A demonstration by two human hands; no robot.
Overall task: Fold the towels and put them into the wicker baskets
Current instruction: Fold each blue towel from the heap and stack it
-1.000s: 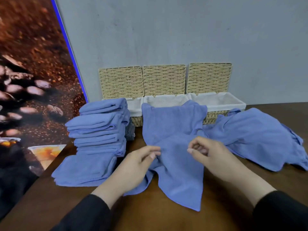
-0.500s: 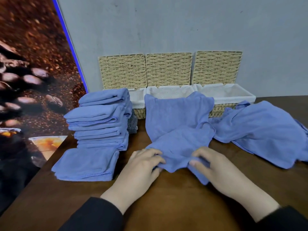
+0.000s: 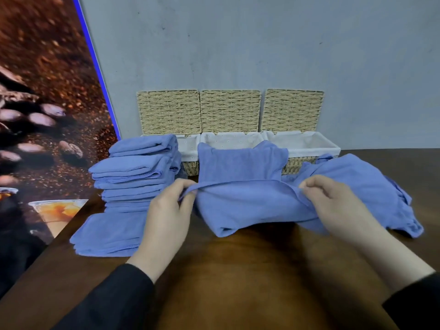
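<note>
A blue towel (image 3: 245, 201) lies doubled over in the middle of the brown table, its far part draped up against the middle wicker basket (image 3: 228, 139). My left hand (image 3: 166, 217) pinches the left end of its folded edge, and my right hand (image 3: 333, 206) pinches the right end. Three wicker baskets with white liners stand open along the wall, the left basket (image 3: 190, 144) and the right basket (image 3: 307, 144) flanking the middle one. A stack of folded blue towels (image 3: 135, 177) stands at the left.
A crumpled blue towel (image 3: 366, 182) lies at the right, behind my right hand. A flat folded towel (image 3: 109, 232) sits in front of the stack. A coffee-bean poster (image 3: 42, 115) borders the table's left side. Bare table (image 3: 250, 270) lies near me.
Both hands lifted the towel's near edge and carried it away from me and apart, so the towel now lies doubled over with a taut folded edge between them.
</note>
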